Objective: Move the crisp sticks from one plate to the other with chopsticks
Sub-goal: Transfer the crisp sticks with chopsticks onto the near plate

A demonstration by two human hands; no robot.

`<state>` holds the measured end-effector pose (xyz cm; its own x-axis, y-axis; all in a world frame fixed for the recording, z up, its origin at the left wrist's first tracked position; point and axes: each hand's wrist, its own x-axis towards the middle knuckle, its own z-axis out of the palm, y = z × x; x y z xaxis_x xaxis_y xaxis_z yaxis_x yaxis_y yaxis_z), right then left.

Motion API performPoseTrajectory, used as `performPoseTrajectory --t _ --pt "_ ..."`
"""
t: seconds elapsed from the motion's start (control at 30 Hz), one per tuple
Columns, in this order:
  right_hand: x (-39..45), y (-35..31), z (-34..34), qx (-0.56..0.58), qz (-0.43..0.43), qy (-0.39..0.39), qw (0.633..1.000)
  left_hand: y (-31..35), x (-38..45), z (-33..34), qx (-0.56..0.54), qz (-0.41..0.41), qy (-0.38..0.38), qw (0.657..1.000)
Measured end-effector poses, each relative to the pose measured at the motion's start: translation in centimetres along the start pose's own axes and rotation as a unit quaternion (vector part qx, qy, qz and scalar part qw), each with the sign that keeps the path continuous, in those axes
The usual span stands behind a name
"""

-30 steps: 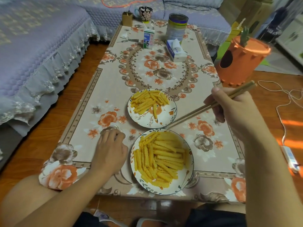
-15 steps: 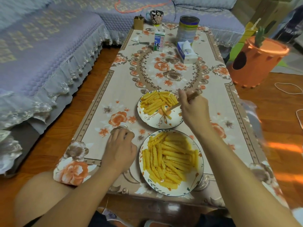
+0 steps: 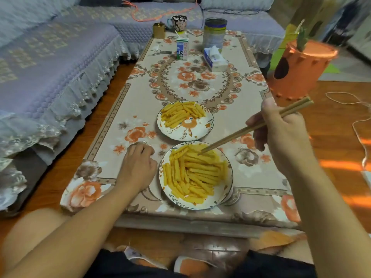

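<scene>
Two white flowered plates sit on the low table. The near plate (image 3: pixel 227 189) is heaped with yellow crisp sticks (image 3: pixel 192 173). The far plate (image 3: pixel 200 131) carries a smaller pile of crisp sticks (image 3: pixel 180 113) on its far half. My right hand (image 3: pixel 281 133) grips a pair of wooden chopsticks (image 3: pixel 236 135); their tips reach down into the top of the near pile. I cannot tell whether a stick is caught between the tips. My left hand (image 3: pixel 138 165) rests on the tablecloth with fingers curled, just left of the near plate, holding nothing.
At the table's far end stand a milk carton (image 3: pixel 182 48), a tissue box (image 3: pixel 214 59), a tin can (image 3: pixel 214 34), a mug (image 3: pixel 179 22) and a small brown box (image 3: pixel 159 30). A sofa (image 3: pixel 50 67) runs along the left. An orange tub (image 3: pixel 299 69) and cables lie right.
My right hand pulled back from the far plate toward me and to the right. The chopstick tips went from the far plate down into the near pile. My left hand stayed put.
</scene>
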<state>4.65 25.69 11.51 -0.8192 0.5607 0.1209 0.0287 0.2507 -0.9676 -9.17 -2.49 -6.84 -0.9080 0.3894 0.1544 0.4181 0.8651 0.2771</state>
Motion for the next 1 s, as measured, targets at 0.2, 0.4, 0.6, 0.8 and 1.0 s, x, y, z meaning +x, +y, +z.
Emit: performPoseTrajectory --t 0.2,0.4,0.6,0.8,1.0 --pt "-5.3 2.9 0.2 -0.022 -0.005 -0.051 0.998 0.2 -0.4 0.0 -0.001 0.006 0.010 1.000" --pt "-6.2 3.8 -1.1 -0.045 -0.033 -0.058 0.997 0.3 -0.8 0.2 0.019 0.004 0.014 1.000" --pt "-2.6 3.6 -2.1 -0.027 -0.056 -0.009 0.998 0.0 -0.2 0.3 0.004 0.008 0.025 1.000" --pt "4.2 4.2 1.6 -0.005 -0.051 -0.031 0.998 -0.4 -0.3 0.6 0.013 0.037 0.039 0.998" --pt "9.3 7.2 5.6 -0.046 -0.094 0.006 0.994 0.2 2.2 -1.8 0.120 0.063 -0.032 0.990"
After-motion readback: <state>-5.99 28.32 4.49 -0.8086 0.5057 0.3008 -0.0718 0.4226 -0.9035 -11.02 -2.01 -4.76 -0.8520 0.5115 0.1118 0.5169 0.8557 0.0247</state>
